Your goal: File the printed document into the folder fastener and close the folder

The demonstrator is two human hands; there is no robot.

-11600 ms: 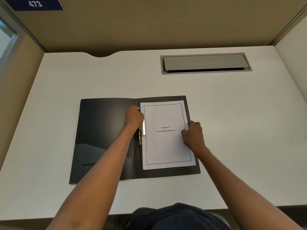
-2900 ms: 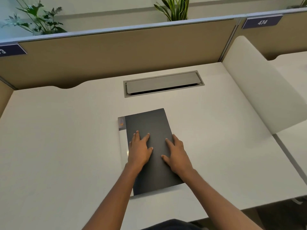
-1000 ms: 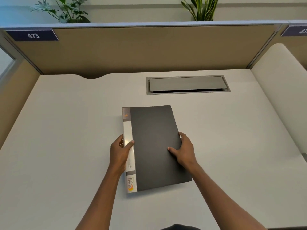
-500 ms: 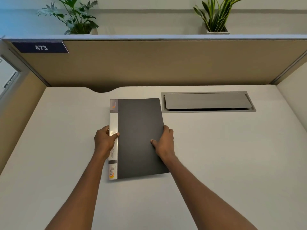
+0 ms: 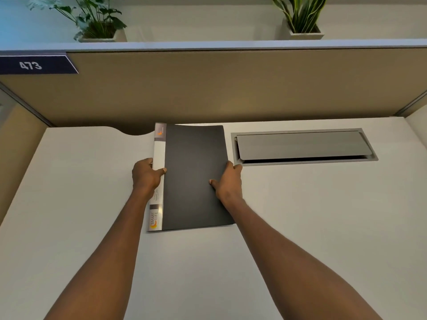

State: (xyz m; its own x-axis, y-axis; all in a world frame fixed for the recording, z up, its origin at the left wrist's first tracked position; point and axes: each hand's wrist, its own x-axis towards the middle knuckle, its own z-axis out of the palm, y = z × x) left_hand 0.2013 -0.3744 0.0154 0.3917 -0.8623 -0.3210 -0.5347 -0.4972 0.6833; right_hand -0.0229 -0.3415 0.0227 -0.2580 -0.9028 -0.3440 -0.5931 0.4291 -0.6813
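The black folder (image 5: pixel 193 167) lies shut on the white desk (image 5: pixel 300 215), its white labelled spine on the left. Its far end reaches the desk's back edge. My left hand (image 5: pixel 146 175) grips the spine edge, thumb on top. My right hand (image 5: pixel 227 182) grips the folder's right edge, thumb flat on the cover. The printed document is hidden inside the shut folder.
A grey cable hatch (image 5: pixel 302 146) is set into the desk just right of the folder. A tan partition (image 5: pixel 219 88) with a sign reading 473 (image 5: pixel 31 65) walls the back. Two potted plants, one (image 5: pixel 99 21) and another (image 5: pixel 302 17), stand behind it.
The folder was open with the page in it; now it is shut. Over the last second both hands have slid it away from me toward the back of the desk.
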